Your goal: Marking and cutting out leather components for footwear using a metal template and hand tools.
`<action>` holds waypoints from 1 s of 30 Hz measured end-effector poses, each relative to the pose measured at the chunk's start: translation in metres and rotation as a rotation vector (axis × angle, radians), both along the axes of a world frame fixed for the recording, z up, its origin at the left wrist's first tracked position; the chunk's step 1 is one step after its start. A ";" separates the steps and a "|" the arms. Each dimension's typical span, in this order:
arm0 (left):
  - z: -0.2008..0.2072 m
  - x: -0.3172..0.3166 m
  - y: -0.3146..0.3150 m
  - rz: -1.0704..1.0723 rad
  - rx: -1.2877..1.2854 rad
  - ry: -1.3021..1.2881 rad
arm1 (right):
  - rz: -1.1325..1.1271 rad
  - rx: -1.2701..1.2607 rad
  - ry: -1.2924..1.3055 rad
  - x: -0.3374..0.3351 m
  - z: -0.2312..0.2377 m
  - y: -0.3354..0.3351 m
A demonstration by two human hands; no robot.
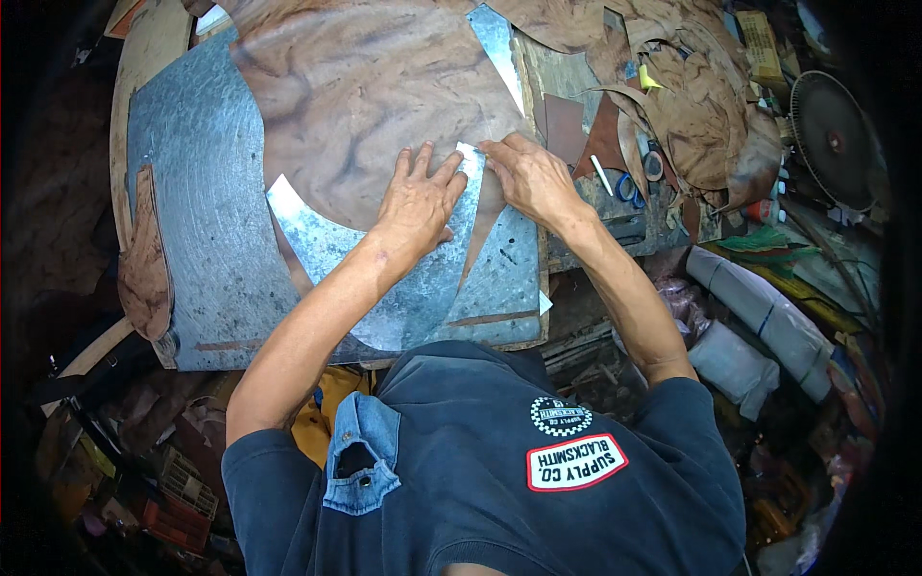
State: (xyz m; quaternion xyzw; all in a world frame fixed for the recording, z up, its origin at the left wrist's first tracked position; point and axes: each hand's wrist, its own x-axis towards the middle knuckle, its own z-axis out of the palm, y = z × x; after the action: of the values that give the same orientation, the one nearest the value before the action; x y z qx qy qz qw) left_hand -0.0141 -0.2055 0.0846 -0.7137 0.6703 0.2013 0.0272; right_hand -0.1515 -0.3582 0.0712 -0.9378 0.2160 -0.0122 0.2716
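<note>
A large brown leather hide [327, 96] is spread over the grey metal-topped work surface [192, 192]. On its near part lies a curved, U-shaped sheet-metal template [394, 274], one arm pointing left and the other reaching up between my hands. My left hand [418, 200] presses flat with fingers spread over the template's right arm and the leather beside it. Just right of that arm's tip, my right hand [533, 175] is closed in a pinch against the leather. Whatever its fingers hold is hidden.
To the right are a white pen [601, 176], blue-handled scissors [629, 190], a tape roll [654, 166] and piled leather pieces [706, 115]. A round fan [832, 139] stands beyond. A leather piece [144, 254] hangs over the left edge. Wrapped rolls [759, 307] lie at lower right.
</note>
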 end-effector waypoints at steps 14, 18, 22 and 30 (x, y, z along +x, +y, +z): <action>-0.001 0.006 0.004 -0.055 -0.013 0.005 | -0.087 0.003 -0.039 -0.025 0.009 0.001; -0.004 0.006 0.004 -0.122 0.034 -0.005 | -0.222 0.068 0.075 -0.020 0.008 0.016; -0.011 0.004 0.011 -0.204 0.003 -0.035 | -0.499 0.160 -0.070 -0.009 -0.008 0.051; -0.020 0.005 0.007 -0.254 -0.010 -0.072 | -0.755 0.134 -0.114 0.007 -0.003 0.087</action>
State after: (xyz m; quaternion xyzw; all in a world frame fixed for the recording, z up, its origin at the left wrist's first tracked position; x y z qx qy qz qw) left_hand -0.0094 -0.1988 0.0642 -0.6300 0.7548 0.1673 0.0731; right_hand -0.1440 -0.2710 0.0685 -0.7704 0.5308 -0.1491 0.3201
